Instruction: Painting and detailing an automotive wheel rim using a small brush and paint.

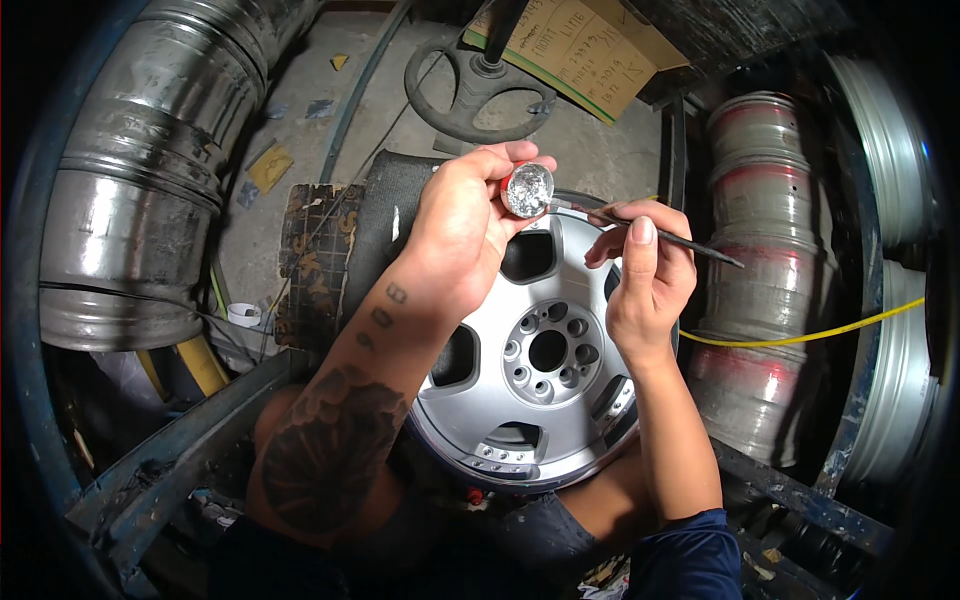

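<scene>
My left hand (458,215) is closed around a small red-sided cup (529,190), its silver-coated inside tilted toward me. In my right hand (652,280) is a thin dark-handled paintbrush (705,248), pinched between thumb and fingers. The brush's tip end reaches the right edge of the cup; whether the bristles touch the silver coating I cannot tell. Below both hands, a silver wheel rim (583,425) lies face up near my legs. Its centre hole and surrounding bolt holes show between my forearms, while my left hand and wrist hide part of its upper left.
Stacked metal rims (135,200) line the left side. More rims with red bands (755,250) stand on the right, crossed by a yellow hose (800,338). Beyond the wheel are a steering wheel (425,90) and flattened cardboard (600,60). Blue metal frame bars (190,435) flank me.
</scene>
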`<state>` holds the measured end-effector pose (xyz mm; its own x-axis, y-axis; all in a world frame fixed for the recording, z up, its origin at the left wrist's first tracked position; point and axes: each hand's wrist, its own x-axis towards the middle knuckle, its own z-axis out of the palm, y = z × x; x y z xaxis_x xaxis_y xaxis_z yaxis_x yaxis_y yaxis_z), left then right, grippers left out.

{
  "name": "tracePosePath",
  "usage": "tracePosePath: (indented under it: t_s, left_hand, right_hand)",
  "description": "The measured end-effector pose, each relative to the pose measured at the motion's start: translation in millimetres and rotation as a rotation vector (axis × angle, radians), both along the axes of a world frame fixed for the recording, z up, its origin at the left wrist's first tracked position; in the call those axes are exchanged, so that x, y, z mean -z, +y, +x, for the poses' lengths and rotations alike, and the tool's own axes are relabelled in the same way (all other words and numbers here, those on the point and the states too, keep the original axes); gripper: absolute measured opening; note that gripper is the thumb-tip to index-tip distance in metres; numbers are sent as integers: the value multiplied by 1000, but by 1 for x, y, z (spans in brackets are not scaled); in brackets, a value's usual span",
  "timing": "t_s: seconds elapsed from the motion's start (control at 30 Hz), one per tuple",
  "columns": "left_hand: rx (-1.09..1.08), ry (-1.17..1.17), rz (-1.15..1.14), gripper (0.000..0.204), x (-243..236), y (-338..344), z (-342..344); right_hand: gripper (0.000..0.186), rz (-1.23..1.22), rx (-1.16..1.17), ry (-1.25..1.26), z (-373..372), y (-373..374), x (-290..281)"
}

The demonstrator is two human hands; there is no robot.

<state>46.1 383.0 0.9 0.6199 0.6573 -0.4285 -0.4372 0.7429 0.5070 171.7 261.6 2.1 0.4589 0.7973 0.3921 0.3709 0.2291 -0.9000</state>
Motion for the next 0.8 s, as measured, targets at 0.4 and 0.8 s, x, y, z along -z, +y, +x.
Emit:
tracePosePath:
  t_s: [0.4,0.8]
  left_hand:
    - [10,-13,-9,26,2,1,-2]
    - [-56,5,-17,26,0,15,-11]
  right_hand:
    - [22,-101,-2,-113,0,0,0]
    - [26,-131,178,479,1,4,21]
